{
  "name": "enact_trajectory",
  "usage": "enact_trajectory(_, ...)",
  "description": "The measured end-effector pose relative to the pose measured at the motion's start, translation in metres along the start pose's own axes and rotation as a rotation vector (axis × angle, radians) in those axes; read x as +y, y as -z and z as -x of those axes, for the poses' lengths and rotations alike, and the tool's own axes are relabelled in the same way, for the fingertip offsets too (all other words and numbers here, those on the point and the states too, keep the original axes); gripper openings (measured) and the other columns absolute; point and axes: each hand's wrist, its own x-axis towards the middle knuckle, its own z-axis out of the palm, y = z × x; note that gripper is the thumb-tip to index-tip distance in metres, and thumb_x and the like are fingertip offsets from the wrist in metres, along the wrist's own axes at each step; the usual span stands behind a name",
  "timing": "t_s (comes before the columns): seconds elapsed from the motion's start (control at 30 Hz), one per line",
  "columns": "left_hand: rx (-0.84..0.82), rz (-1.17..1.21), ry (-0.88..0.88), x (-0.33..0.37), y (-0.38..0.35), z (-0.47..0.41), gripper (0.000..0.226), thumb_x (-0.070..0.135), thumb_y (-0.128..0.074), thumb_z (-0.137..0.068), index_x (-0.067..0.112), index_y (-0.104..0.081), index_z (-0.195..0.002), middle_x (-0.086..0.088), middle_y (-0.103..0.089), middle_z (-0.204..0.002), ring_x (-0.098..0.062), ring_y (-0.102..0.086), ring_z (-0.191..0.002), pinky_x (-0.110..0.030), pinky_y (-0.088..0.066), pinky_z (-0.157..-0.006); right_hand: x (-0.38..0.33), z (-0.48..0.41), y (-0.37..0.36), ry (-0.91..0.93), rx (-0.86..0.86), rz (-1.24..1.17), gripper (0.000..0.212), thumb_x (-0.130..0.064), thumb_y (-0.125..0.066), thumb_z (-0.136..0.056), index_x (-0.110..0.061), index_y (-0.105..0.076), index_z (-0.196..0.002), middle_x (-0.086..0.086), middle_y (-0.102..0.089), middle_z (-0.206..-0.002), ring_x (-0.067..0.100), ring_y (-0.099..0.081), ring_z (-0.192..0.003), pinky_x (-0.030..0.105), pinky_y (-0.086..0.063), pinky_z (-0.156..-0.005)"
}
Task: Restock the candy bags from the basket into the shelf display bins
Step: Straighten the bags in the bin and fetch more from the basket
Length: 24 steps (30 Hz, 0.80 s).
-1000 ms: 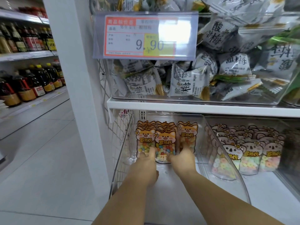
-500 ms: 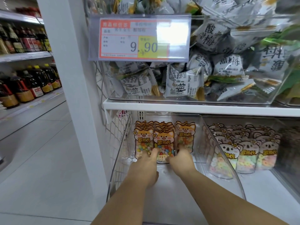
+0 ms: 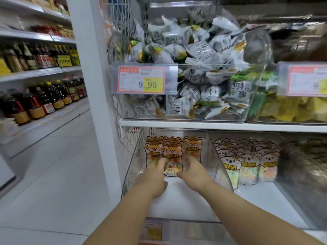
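Store aisle, lower shelf (image 3: pixel 212 125) level, clear display bin (image 3: pixel 218 156) at the shelf's left end. Fox-print candy bags (image 3: pixel 172 156) stand upright in rows at the back of this bin. Both hands sit inside the bin at the front bag's base: left hand (image 3: pixel 153 179) fingers against the bag's lower left, right hand (image 3: pixel 192 172) against its lower right, hands apart with the bag between them. Whether they clamp it or just nudge it, cannot tell. Basket not in view. Step looks like squaring the front row. To do it well: push evenly from both sides, keep bags upright and faces forward, avoid tipping rows behind. Right of this bin, koala-print bags (image 3: pixel 247 165) in the neighbour bin. Above, plum snack packs (image 3: pixel 194 82) and price tag (image 3: pixel 141 82). Far left, oil bottles (image 3: pixel 44 99).
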Motion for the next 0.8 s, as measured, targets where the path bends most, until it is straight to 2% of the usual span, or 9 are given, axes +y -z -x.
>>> enact_trajectory(0.13,0.114,0.210,-0.105,0.016,0.011,0.051,0.060,0.033,-0.061,-0.095,0.040,-0.025,-0.143,0.000,-0.049,-0.138,-0.023,-0.057,-0.114,-0.045,-0.050,-0.095,-0.018,0.060,0.029,0.198,-0.024,0.026,0.064,-0.020,-0.067,-0.092,-0.020,-0.038,-0.149,-0.004,-0.053,-0.142,0.013,-0.055,-0.122,0.017,-0.039,-0.090)
enact_trajectory(0.27,0.257,0.406,-0.207,0.032,0.003,0.121,0.048,0.028,-0.061,-0.096,0.037,-0.039,-0.138,0.013,-0.055,-0.118,-0.010,-0.058,-0.108,-0.041,-0.051,-0.091,-0.004,0.140,0.058,0.405,-0.017,-0.022,0.045,-0.019,-0.063,-0.095,-0.027,-0.050,-0.137,-0.016,-0.062,-0.121,0.000,-0.063,-0.094,0.022,-0.052,-0.088)
enact_trajectory(0.4,0.312,0.607,-0.214,0.052,-0.033,0.187,0.040,0.014,-0.058,-0.097,0.036,-0.047,-0.128,0.012,-0.059,-0.107,-0.007,-0.060,-0.097,-0.025,-0.051,-0.079,0.057,0.216,0.063,0.474,-0.012,-0.038,0.039,-0.009,-0.061,-0.094,-0.036,-0.055,-0.121,-0.017,-0.067,-0.103,0.002,-0.065,-0.089,0.014,-0.051,-0.082)
enact_trajectory(0.47,0.266,0.647,-0.153,0.060,-0.067,0.205,0.037,0.011,-0.054,-0.098,0.030,-0.051,-0.129,0.009,-0.060,-0.106,-0.008,-0.062,-0.094,-0.025,-0.052,-0.081,0.104,0.237,0.056,0.408,-0.063,0.022,0.043,-0.007,-0.063,-0.092,-0.039,-0.054,-0.119,-0.016,-0.068,-0.097,0.002,-0.066,-0.085,0.018,-0.053,-0.081)
enact_trajectory(0.57,0.114,0.584,-0.088,0.065,-0.132,0.216,0.037,0.017,-0.055,-0.099,0.027,-0.051,-0.134,0.010,-0.060,-0.108,-0.009,-0.062,-0.097,-0.034,-0.054,-0.086,0.179,0.250,0.046,0.210,-0.179,0.138,0.045,-0.012,-0.067,-0.089,-0.042,-0.052,-0.118,-0.015,-0.069,-0.095,0.001,-0.063,-0.075,0.025,-0.053,-0.071)
enact_trajectory(0.67,-0.054,0.448,-0.003,0.059,-0.199,0.221,0.037,0.023,-0.054,-0.099,0.028,-0.049,-0.135,0.012,-0.060,-0.111,-0.006,-0.061,-0.095,-0.037,-0.055,-0.085,0.243,0.253,0.042,0.033,-0.363,0.285,0.033,-0.020,-0.067,-0.090,-0.031,-0.057,-0.120,-0.016,-0.063,-0.100,-0.001,-0.059,-0.082,0.011,-0.043,-0.068)
enact_trajectory(0.7,-0.113,0.410,0.031,0.055,-0.216,0.224,0.037,0.023,-0.054,-0.099,0.028,-0.048,-0.135,0.010,-0.062,-0.113,-0.008,-0.062,-0.095,-0.039,-0.056,-0.085,0.263,0.252,0.040,-0.027,-0.447,0.339,0.028,-0.021,-0.066,-0.091,-0.028,-0.058,-0.116,-0.013,-0.061,-0.101,0.007,-0.059,-0.089,0.011,-0.043,-0.070)
enact_trajectory(0.77,-0.272,0.291,0.059,0.047,-0.251,0.229,0.040,0.025,-0.054,-0.098,0.028,-0.046,-0.138,0.005,-0.062,-0.121,-0.016,-0.064,-0.099,-0.041,-0.056,-0.084,0.301,0.251,0.031,-0.161,-0.610,0.463,0.020,-0.023,-0.065,-0.090,-0.020,-0.060,-0.109,-0.001,-0.064,-0.108,0.021,-0.061,-0.101,0.025,-0.050,-0.081)
enact_trajectory(0.8,-0.352,0.216,0.036,0.043,-0.263,0.231,0.043,0.026,-0.054,-0.098,0.029,-0.043,-0.140,0.002,-0.059,-0.128,-0.020,-0.062,-0.105,-0.041,-0.055,-0.086,0.317,0.250,0.026,-0.218,-0.661,0.526,0.026,-0.026,-0.064,-0.089,-0.016,-0.061,-0.113,0.004,-0.064,-0.115,0.025,-0.061,-0.107,0.033,-0.051,-0.088)
